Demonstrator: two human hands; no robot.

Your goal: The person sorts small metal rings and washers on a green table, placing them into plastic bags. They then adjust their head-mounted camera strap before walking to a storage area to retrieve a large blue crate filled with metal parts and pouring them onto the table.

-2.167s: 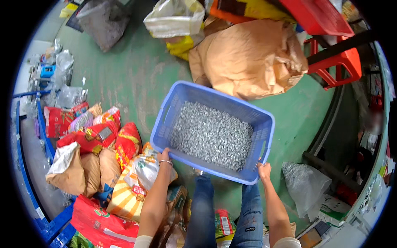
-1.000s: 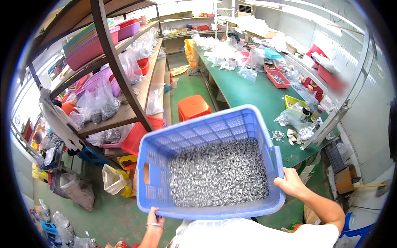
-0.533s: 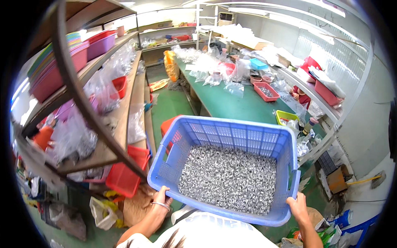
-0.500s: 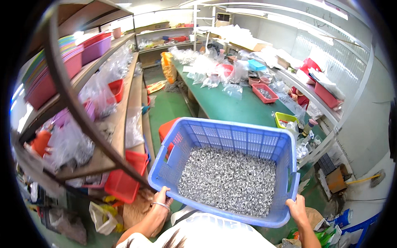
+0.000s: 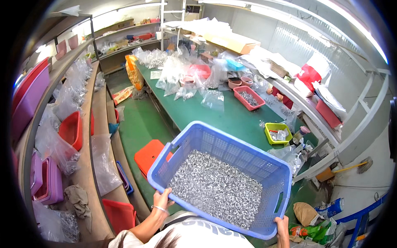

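A blue plastic basket (image 5: 237, 145) with perforated walls is held in front of me, tilted with its right end lower in view. Many small silver metal rings (image 5: 217, 186) cover its bottom. My left hand (image 5: 162, 200) grips the near rim toward the left corner, thumb on top. At the near right corner, my right hand (image 5: 282, 226) is closed on the rim, its fingers partly hidden beneath. Past the basket lies the green worktable (image 5: 198, 108).
Wooden shelves (image 5: 84, 161) with bags and tubs line the left. A red stool (image 5: 151, 157) stands beside the basket. On the table sit a pink tray (image 5: 249, 98), a lime tray (image 5: 278, 133) and plastic bags (image 5: 169, 76). Sacks (image 5: 318, 227) lie at lower right. Another person's hand (image 5: 279, 97) shows across the table.
My view has turned and moved forward along the shelves, bringing the table closer. The basket, still in both hands, now slants more down to the right.
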